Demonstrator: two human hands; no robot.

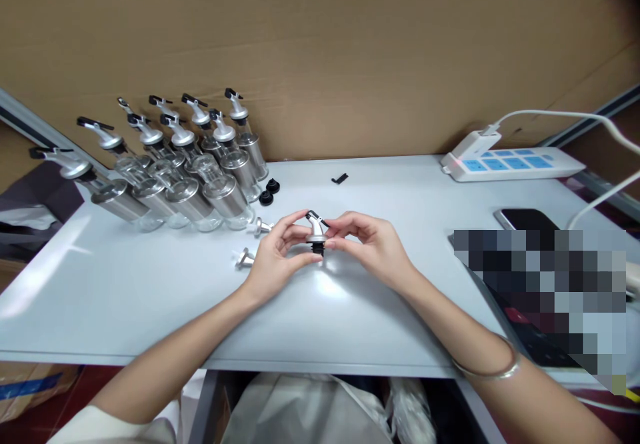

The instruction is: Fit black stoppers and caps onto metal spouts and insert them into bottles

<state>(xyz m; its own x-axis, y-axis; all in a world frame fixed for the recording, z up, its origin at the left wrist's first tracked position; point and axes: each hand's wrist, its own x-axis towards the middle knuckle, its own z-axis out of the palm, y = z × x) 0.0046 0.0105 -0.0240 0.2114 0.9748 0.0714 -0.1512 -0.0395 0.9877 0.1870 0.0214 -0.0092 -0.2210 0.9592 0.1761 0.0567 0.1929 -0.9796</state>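
Between my two hands, above the table, is an oil bottle pour spout (316,227), silver with a black flip lever on top and a black ribbed stopper below. My left hand (278,249) grips it from the left, fingers at the lever and thumb by the stopper. From the right, my right hand (369,241) pinches the lever end and the collar. Close to my left hand lie two silver spout parts, an upper one (261,227) and a lower one (245,259). Behind them rest two black rubber stoppers (267,197). A loose black lever (341,179) lies farther back.
Several glass and steel oil bottles (187,197) with spouts stand at the back left. At the back right sits a white power strip (520,165) with a plugged-in charger (475,147) and cable. A phone (527,219) and a blurred-out flat object lie at the right.
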